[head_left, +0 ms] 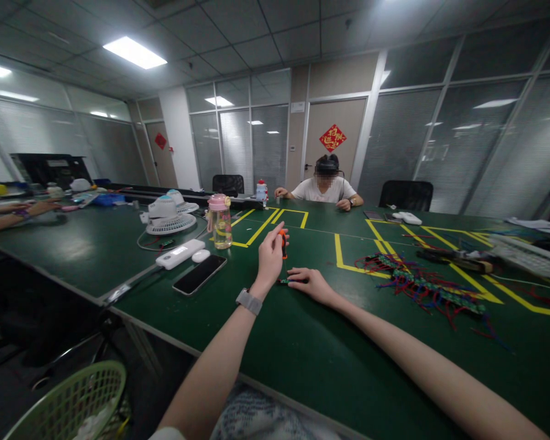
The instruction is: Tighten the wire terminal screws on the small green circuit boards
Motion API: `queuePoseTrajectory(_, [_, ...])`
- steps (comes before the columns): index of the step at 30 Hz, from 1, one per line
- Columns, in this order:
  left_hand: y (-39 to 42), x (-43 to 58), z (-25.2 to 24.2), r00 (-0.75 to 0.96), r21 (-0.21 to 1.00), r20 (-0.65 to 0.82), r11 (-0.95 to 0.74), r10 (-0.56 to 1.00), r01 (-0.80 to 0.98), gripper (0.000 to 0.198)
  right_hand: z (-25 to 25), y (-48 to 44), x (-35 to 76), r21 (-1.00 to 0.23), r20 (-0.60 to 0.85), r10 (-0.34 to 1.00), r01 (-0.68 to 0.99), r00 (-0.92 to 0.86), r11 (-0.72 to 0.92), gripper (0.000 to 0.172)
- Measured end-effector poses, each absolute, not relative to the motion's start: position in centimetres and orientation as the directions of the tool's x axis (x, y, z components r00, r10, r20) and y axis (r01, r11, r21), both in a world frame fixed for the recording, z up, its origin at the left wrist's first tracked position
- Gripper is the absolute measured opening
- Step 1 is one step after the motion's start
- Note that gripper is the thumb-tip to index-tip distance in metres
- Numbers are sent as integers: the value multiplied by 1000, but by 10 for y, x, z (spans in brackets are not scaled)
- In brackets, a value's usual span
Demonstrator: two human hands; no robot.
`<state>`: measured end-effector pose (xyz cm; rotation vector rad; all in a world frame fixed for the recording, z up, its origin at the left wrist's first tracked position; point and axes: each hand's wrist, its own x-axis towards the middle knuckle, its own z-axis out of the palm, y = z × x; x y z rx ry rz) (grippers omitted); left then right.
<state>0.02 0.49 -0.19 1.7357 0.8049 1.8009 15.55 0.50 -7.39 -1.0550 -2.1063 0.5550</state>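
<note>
Head view: I see my left hand (pixel 270 256) raised off the green table (pixel 302 354), fingers closed around an orange-handled screwdriver (pixel 283 242) held upright. My right hand (pixel 312 284) lies flat just beside it, fingertips pressing a small green part (pixel 284 282) onto the table below the screwdriver. Right of that hand sits a pile of wired parts (pixel 421 284); left of my left hand, a phone (pixel 200 274).

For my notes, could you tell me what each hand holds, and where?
Left hand grips an orange-handled tool by its handle; right hand pins a small green part against the table.
</note>
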Motion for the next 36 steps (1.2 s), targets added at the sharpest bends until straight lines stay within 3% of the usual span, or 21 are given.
queuePoseTrajectory(6, [4, 0, -1, -109, 675, 736, -714, 668, 185, 27, -73, 4, 156, -628, 405, 809, 514, -425, 584, 20])
queuePoseTrajectory(12, [8, 2, -4, -50, 735, 678, -678, 733, 13, 33, -74, 5, 155, -622, 410, 808, 518, -423, 587, 21])
queuePoseTrajectory(17, [3, 0, -1, -70, 671, 739, -720, 671, 177, 27, -75, 5, 155, -628, 404, 812, 518, -420, 581, 21])
queuePoseTrajectory(23, [8, 2, -4, -25, 736, 677, -677, 736, 0, 35, -74, 5, 155, -624, 401, 810, 520, -428, 583, 20])
queuePoseTrajectory(29, [4, -2, -1, -95, 670, 738, -710, 668, 216, 26, -73, 4, 155, -641, 401, 815, 508, -417, 575, 21])
queuePoseTrajectory(34, [5, 1, -2, -9, 717, 697, -697, 717, 22, 33, -72, 3, 155, -633, 397, 815, 517, -422, 576, 21])
queuePoseTrajectory(36, [4, 2, -2, -6, 707, 706, -705, 708, 43, 32, -72, 3, 155, -631, 394, 816, 520, -424, 575, 21])
